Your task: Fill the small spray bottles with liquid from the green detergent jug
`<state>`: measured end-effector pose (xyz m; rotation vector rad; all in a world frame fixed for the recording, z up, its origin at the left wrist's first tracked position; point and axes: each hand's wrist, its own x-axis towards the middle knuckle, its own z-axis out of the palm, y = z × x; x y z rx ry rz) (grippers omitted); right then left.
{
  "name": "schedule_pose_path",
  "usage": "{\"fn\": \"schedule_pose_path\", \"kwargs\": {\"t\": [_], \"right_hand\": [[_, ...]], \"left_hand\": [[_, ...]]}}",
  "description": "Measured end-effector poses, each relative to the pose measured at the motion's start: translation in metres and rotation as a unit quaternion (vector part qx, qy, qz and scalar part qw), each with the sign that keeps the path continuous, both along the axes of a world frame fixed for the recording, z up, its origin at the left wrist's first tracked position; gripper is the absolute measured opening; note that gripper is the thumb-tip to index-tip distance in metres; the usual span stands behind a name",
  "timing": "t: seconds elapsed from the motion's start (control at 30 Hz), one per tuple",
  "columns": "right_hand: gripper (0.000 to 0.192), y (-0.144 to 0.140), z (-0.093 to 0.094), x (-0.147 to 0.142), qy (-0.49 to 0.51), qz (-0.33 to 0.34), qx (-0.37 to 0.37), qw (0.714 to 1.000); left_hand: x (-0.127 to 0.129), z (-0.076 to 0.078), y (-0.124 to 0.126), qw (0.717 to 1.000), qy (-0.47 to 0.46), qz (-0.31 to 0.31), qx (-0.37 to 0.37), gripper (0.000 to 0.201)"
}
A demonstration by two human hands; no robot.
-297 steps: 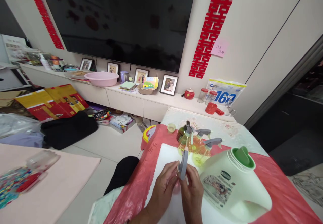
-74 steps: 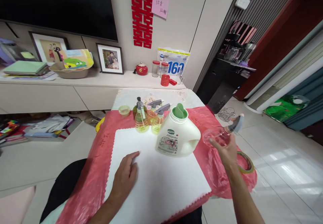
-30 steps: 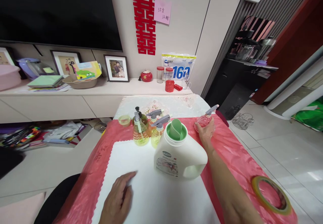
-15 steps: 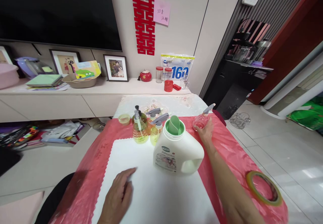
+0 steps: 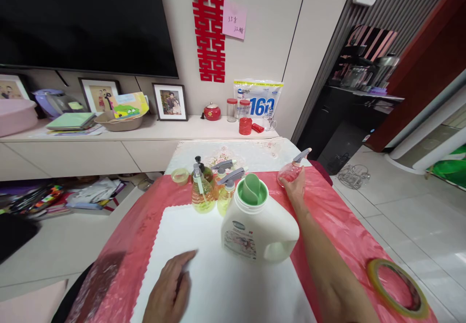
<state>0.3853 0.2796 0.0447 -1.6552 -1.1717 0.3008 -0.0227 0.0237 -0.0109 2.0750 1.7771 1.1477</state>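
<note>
Pink plastic covers the tabletop [image 5: 335, 226], and your right hand [image 5: 296, 189] is wrapped around a small pink spray bottle [image 5: 289, 171] at about one o'clock, standing upright on that cover. Your left hand [image 5: 169, 291] lies flat and open at seven o'clock on the white sheet [image 5: 218, 284], holding nothing. Between them stands a white jug [image 5: 257, 228] with a green cap, yellow spray bottles [image 5: 211, 192] just behind it. A tape roll [image 5: 396, 284] lies at four o'clock.
</note>
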Motion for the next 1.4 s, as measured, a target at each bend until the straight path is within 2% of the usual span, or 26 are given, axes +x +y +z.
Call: {"fn": "schedule_pose_path", "kwargs": {"t": [0.17,0.37,0.5,0.6,0.7,0.83,0.9,1.07,1.27,1.4], "right_hand": [[0.062,0.000,0.000,-0.007,-0.016,-0.012,-0.002,1.000],[0.057,-0.007,0.010,-0.003,0.000,-0.002,-0.027,1.000],[0.051,-0.019,0.021,0.008,0.034,-0.024,-0.059,0.997],[0.049,-0.041,0.032,0.018,0.062,-0.032,-0.076,0.995],[0.053,-0.076,0.044,0.021,0.083,-0.020,-0.064,0.994],[0.083,-0.139,0.053,0.005,0.114,0.021,-0.031,0.993],[0.093,-0.170,0.050,-0.009,0.128,0.026,-0.028,0.991],[0.090,-0.230,0.024,-0.036,0.141,-0.007,-0.049,0.989],[0.079,-0.265,0.003,-0.043,0.105,-0.060,-0.074,0.990],[0.077,-0.277,-0.002,-0.044,0.088,-0.070,-0.100,0.989]], "left_hand": [[-0.001,-0.005,0.000,1.000,-0.007,-0.001,-0.003,0.037],[0.002,0.012,0.003,0.998,0.038,-0.015,0.041,0.035],[0.004,0.019,0.005,0.997,0.051,-0.017,0.054,0.035],[0.005,0.019,0.005,0.997,0.047,-0.018,0.050,0.034],[0.005,0.017,0.005,0.999,0.034,-0.012,0.034,0.033],[0.007,0.017,0.006,1.000,0.012,-0.013,0.012,0.034],[0.008,0.018,0.006,1.000,0.003,-0.016,0.007,0.034],[0.011,0.026,0.004,0.998,-0.046,-0.019,-0.045,0.038],[0.013,0.038,0.006,0.976,-0.130,0.014,-0.172,0.046],[0.002,0.038,0.021,0.952,-0.188,-0.021,-0.242,0.054]]}}
